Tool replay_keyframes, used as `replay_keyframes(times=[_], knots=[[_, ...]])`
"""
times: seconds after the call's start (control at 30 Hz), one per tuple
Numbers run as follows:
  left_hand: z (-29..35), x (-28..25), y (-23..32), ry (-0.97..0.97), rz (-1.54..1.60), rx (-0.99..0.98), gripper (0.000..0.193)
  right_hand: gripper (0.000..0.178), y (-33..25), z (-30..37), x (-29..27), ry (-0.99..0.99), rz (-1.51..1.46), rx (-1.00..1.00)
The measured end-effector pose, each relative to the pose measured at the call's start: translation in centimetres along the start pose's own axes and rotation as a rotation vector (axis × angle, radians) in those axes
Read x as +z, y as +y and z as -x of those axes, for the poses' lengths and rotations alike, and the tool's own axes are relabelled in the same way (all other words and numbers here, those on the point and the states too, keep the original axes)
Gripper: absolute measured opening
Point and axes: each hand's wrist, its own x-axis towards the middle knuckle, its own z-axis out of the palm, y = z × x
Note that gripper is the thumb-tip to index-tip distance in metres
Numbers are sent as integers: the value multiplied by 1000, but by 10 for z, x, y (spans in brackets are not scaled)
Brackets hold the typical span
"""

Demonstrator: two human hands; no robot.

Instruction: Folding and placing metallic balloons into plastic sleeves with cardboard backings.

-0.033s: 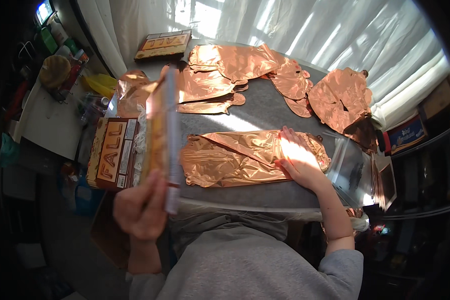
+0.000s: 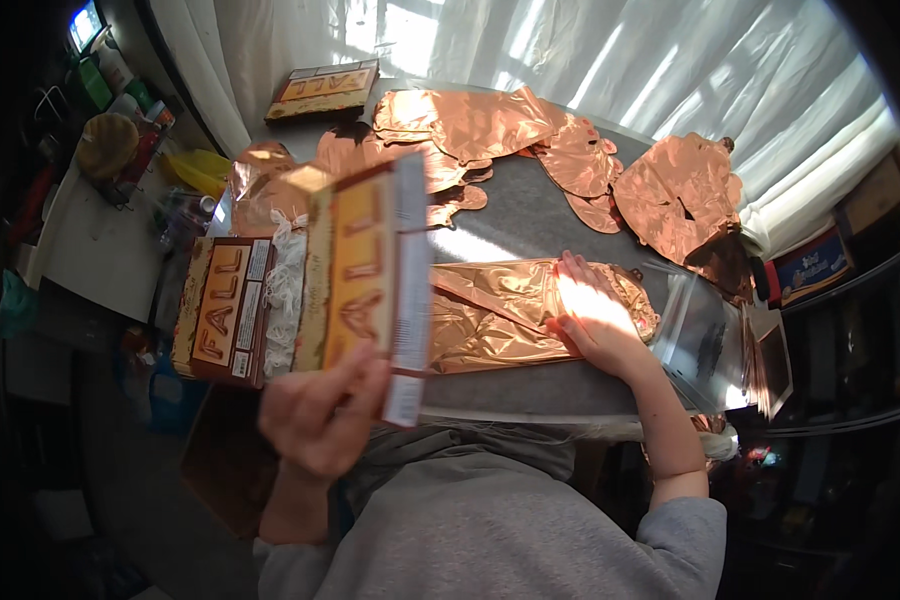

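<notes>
My left hand (image 2: 320,412) is closed on the lower edge of a printed card (image 2: 363,255), orange and brown with a pale strip on one side. The card is held up above the table, slightly blurred, and hides the left end of a flat, folded copper foil balloon (image 2: 500,335). On that balloon's right part lies my right hand (image 2: 602,318), flat with its fingers stretched out. Left of the raised card stands a stack of matching cards (image 2: 232,310). Tangled white string (image 2: 286,290) sits between the stack and the raised card.
More flat copper foil balloons lie along the back, among them a long one (image 2: 470,122) and a rounded one (image 2: 675,195) at right. Another card stack (image 2: 322,90) is at the far left. Clear plastic bags (image 2: 705,335) lie at the right edge. White curtains (image 2: 610,50) hang behind.
My left hand has moved to the right with the card, turning its printed face more into view. The card now covers the foil balloon's left end. My right hand stays put.
</notes>
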Motion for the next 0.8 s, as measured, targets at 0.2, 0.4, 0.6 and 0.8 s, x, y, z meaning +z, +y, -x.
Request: replay_keyframes(times=[0.2, 0.4, 0.6, 0.8], knots=[[-2, 86, 69, -291, 409, 77, 44, 65, 2, -5, 4, -49, 23, 32], [-22, 91, 66, -557, 700, -22, 46, 64, 9, 0, 8, -10, 17, 6], [-27, 121, 33, -662, 461, 30, 58, 65, 4, -2, 5, -27, 40, 17], [-39, 136, 37, -723, 385, 91, 66, 66, 6, -2, 6, -29, 65, 11]])
